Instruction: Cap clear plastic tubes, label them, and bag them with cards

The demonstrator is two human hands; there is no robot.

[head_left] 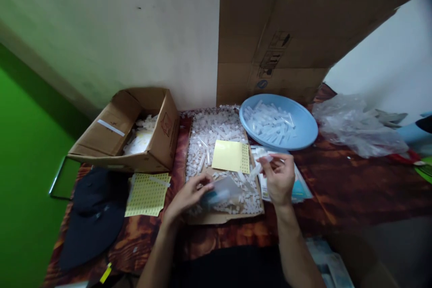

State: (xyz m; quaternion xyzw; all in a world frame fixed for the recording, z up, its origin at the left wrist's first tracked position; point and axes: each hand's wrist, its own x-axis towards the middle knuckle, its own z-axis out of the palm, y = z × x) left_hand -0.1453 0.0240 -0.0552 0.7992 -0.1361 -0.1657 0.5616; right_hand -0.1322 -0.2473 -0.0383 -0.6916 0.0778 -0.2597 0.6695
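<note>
My left hand (187, 195) pinches a clear plastic bag (227, 190) with something pale and bluish inside, low over the tray. A small translucent plastic piece (256, 170) is between the fingertips of my right hand (279, 180), at the tray's right edge. Beneath both lies a shallow cardboard tray (216, 219) full of small white pieces (221, 121), with several clear tubes (202, 158) among them. A yellow sticker sheet (227, 155) rests on these pieces. Partly under my right hand are printed packets (299, 184).
A blue basin (305, 130) of translucent plastic pieces stands behind my right hand. At left are an open cardboard box (165, 132), a black cap (94, 216) and another yellow sticker sheet (146, 195). Crumpled plastic bags (357, 123) lie right; a large cardboard sheet (297, 36) leans behind.
</note>
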